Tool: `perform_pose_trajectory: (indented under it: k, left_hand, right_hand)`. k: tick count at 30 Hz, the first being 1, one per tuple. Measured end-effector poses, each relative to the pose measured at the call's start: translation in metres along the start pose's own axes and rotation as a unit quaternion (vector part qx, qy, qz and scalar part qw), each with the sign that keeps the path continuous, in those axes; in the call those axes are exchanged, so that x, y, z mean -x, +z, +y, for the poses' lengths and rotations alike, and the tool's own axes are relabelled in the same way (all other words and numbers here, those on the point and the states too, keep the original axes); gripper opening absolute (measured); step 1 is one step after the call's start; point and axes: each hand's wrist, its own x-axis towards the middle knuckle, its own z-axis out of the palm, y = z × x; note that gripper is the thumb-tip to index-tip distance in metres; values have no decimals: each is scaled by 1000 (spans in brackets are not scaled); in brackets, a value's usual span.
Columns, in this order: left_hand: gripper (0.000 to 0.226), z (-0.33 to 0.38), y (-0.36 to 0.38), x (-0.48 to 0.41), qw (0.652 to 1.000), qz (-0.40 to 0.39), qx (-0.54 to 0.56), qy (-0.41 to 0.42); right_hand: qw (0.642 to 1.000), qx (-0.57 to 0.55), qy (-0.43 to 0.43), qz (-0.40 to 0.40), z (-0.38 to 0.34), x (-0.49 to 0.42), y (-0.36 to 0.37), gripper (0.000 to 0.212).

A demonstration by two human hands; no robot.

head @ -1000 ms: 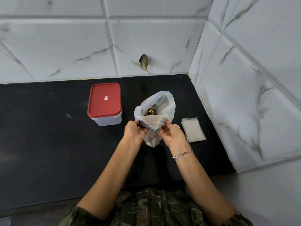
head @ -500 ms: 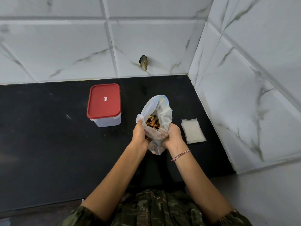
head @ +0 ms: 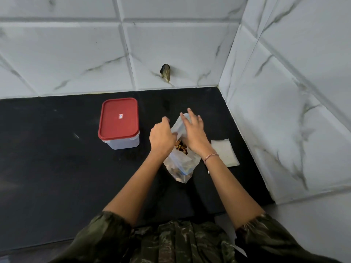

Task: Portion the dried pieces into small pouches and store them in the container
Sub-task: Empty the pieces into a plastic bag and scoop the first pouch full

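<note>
Dried pieces point(head: 181, 147) sit in plastic bag point(head: 179, 167) on counter point(head: 57, 168), left hand point(head: 161, 137) fingers clamped on its rim, right hand point(head: 192, 134) fingers apart, straight, against its top.

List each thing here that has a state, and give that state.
container: upright, shut by its red lid.
plastic bag: mouth open, held at the rim.
dried pieces: inside the plastic bag.
small pouches: flat on the counter, untouched.
left hand: grips the bag's rim.
right hand: fingers straight, against the rim.
</note>
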Motion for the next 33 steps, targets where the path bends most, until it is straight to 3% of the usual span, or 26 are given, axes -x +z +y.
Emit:
perform_pose_trajectory:
  k: [2,6,10,15,18,20,23,25,28,29,31,33]
  left_hand:
    - [21,-3,0,-5,1000,-19,-7,-10]
    - [29,-17,3,-11,996,-39,59,-56]
    - [32,-22,-1,-20,970,-61,171,-163]
    - [32,-22,-3,-38,898,-93,313,-294]
    - [22,-22,-4,-39,804,-138,460,-350]
    - [28,-23,-5,-38,753,-167,518,-370]
    - [27,-28,-5,-39,733,-171,532,-388]
    - [21,-30,-3,-42,758,-158,513,-370]
    - [16,-31,2,-41,811,-141,459,-335]
    - [14,-31,4,-39,848,-132,407,-311]
    - [43,-33,11,-30,933,-108,239,-246]
    - [65,-31,13,-14,977,-34,102,-186]
  right_hand:
    - [1000,21,-10,-21,5,-5,4,69]
    - [984,-161,67,-19,12,-7,4,40]
    - [985,-145,94,12,19,-11,7,32]
    - [957,-226,176,-43,26,-21,4,37]
    - [912,-315,254,-70,24,-29,2,33]
    - [879,-364,294,-93,23,-32,0,27]
    - [830,-435,334,-105,27,-33,2,28]
    - [812,-460,348,-85,30,-33,7,26]
    - [834,-434,337,-53,30,-34,13,25]
    - [849,-416,321,-51,29,-33,14,22]
    - [899,-341,269,-52,23,-27,12,14]
    - [964,-166,208,-24,16,-15,13,29]
